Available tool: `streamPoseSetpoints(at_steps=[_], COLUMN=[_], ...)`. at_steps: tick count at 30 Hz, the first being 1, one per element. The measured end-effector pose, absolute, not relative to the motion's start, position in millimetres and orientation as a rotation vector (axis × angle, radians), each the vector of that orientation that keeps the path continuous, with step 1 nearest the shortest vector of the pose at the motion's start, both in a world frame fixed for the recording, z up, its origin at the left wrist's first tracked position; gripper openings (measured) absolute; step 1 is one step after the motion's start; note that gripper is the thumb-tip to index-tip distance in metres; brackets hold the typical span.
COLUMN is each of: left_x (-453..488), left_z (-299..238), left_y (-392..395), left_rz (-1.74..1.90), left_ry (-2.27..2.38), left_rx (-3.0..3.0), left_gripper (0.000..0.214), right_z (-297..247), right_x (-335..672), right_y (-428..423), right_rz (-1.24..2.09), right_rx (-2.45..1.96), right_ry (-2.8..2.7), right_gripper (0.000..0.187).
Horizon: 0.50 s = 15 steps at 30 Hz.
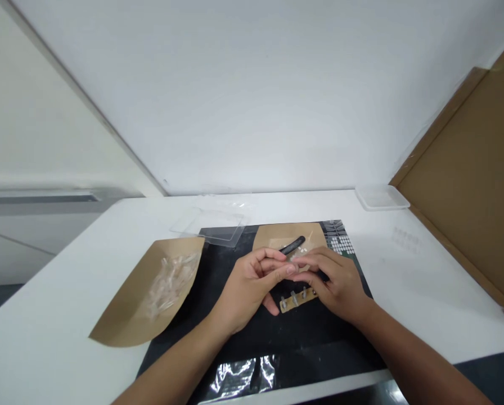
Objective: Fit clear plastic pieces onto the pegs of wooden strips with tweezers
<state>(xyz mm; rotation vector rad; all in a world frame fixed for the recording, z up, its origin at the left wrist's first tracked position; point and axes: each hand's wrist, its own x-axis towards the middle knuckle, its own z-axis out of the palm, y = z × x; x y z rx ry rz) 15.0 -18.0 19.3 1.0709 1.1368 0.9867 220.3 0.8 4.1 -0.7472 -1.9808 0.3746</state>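
Note:
My left hand (252, 287) and my right hand (336, 281) meet above a black sheet, fingertips pinched together. What they pinch is small and mostly hidden; a pale, clear bit shows at the left thumb tip. Just behind the fingers is a black rod-like tool (293, 245); whether it is held or lies down I cannot tell. Below the hands lies a narrow brown strip (292, 304) with several small clear upright pieces, its right end covered by my right hand. A curved brown card (273, 233) with small white bits sits behind the hands.
At the left, a curved brown card tray (121, 315) holds a pile of clear plastic pieces (171, 281). Clear plastic sheets (218, 222) lie behind it. A shallow clear container (382, 198) stands at the back right, beside a tall cardboard panel (467, 185). The black sheet (311, 349) covers the table's middle.

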Motion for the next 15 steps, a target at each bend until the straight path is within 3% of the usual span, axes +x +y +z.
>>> streamPoseSetpoints(at_steps=[6,11,15], left_x=[3.9,-9.7,-29.9], left_z=[20.0,41.7,54.4], left_y=[-15.1,-17.5,-51.4], left_rz=[1.13,1.245,1.321], left_ry=[1.356,1.334,1.517], left_rx=[1.716,2.221,2.249], left_gripper=[0.026,0.035,0.038], right_z=[2.7,-4.3,-10.2], right_x=[223.6,224.0,218.9], right_y=[3.1,7.0,6.7], right_rz=[0.418,0.481,0.495], right_rx=[-0.78,-0.794,-0.758], right_ry=[-1.96,-2.005,-2.039], right_gripper=[0.017,0.017,0.018])
